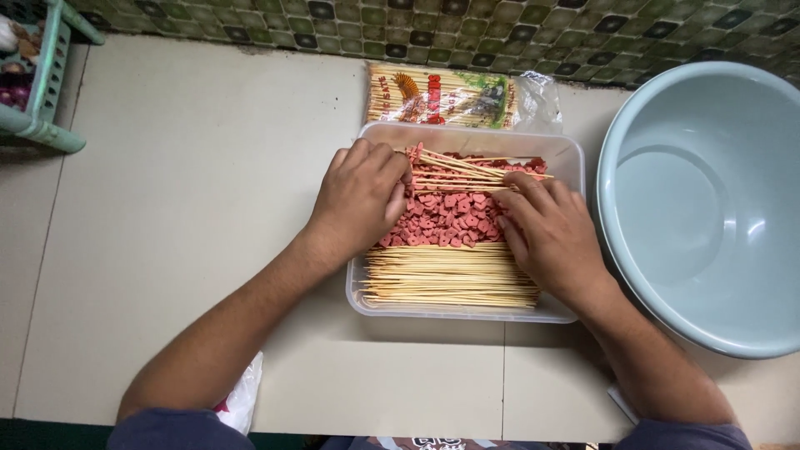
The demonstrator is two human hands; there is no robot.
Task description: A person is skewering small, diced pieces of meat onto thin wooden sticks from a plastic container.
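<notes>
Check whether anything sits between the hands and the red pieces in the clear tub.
Nothing visible blocks them. Both the left hand and right hand already rest in the clear tub on the red pieces. A few loose skewers lie across the far pieces; the skewer stack lies nearer.

Red sausage bits; pale skewers; light-blue basin; green-patterned tiles.

Pale tiled floor carries a clear plastic tub under the fingers, a packet of bamboo skewers beyond the fingertips, a grey-blue basin right of them, and a green rack far left.
</notes>
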